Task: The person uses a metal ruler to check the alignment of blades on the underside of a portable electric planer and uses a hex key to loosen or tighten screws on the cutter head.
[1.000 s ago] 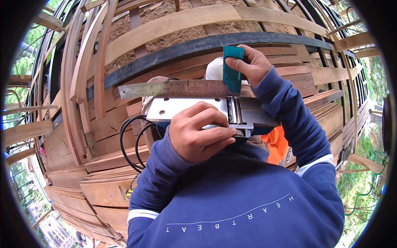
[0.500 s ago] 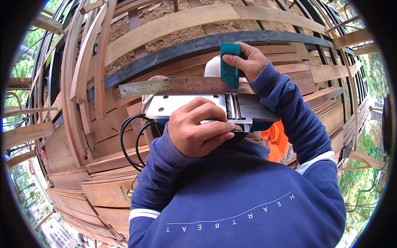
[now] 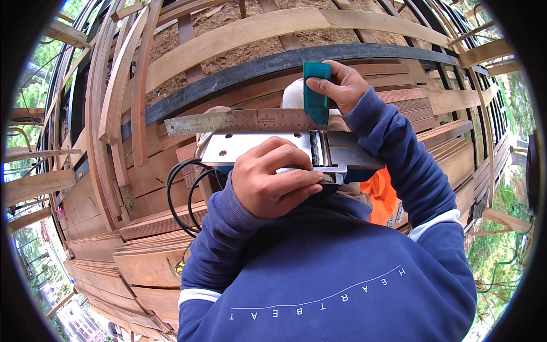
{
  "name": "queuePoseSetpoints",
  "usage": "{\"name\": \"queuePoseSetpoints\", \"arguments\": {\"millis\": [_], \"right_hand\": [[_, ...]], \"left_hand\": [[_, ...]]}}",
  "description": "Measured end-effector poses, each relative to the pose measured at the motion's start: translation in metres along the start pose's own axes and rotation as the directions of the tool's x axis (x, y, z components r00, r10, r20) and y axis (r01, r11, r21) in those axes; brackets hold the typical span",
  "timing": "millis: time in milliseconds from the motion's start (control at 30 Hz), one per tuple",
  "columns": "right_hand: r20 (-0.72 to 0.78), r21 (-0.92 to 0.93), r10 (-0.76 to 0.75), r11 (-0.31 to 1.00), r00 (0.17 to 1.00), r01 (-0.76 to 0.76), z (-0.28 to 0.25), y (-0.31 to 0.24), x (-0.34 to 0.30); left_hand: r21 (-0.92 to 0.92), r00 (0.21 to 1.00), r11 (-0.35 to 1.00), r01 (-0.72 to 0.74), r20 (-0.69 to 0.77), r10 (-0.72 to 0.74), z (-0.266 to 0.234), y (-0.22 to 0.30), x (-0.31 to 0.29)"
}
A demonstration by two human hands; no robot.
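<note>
An electric planer [image 3: 256, 139] lies upturned in front of my body, its flat metal sole facing up and the blade slot across it. My left hand [image 3: 272, 181] is closed at its near side, fingers curled and the fingertips at the metal edge beside the slot. My right hand [image 3: 345, 86] grips the teal handle of a try square [image 3: 317, 108] between thumb and fingers. The square's steel blade stretches leftward along the far edge of the sole. Whether blade and sole touch, I cannot tell. My left fingers hide part of the planer's near side.
A black cord [image 3: 171, 191] loops at the planer's left. Stacked boards [image 3: 151, 259] lie at the left, and more planks [image 3: 447, 149] at the right. Long timber strips [image 3: 117, 85] lean at the far left. Orange cloth [image 3: 383, 196] shows beside my right arm.
My right hand and the try square have shifted very slightly nearer to me. My left hand stays at the planer's near side.
</note>
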State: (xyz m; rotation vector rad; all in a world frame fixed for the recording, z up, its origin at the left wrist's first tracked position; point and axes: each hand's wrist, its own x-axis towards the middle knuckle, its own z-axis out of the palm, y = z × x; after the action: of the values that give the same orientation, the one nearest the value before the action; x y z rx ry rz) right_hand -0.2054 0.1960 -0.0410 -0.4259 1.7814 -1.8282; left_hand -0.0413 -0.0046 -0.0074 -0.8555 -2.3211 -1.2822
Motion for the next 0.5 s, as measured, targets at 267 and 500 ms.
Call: {"name": "queuePoseSetpoints", "arguments": {"millis": [267,500], "right_hand": [[0.002,-0.069,-0.035,0.997,0.999,0.035,0.0026,-0.0046,-0.0052],[0.023,-0.090,-0.108,0.990,0.994,0.110,0.0029,-0.0022,-0.0092]], "left_hand": [[0.013,1.000,1.000,-0.004,-0.001,0.004,0.0013,0.0019,-0.0027],[0.016,1.000,1.000,-0.007,0.005,0.007,0.0028,0.0052,-0.0050]]}}
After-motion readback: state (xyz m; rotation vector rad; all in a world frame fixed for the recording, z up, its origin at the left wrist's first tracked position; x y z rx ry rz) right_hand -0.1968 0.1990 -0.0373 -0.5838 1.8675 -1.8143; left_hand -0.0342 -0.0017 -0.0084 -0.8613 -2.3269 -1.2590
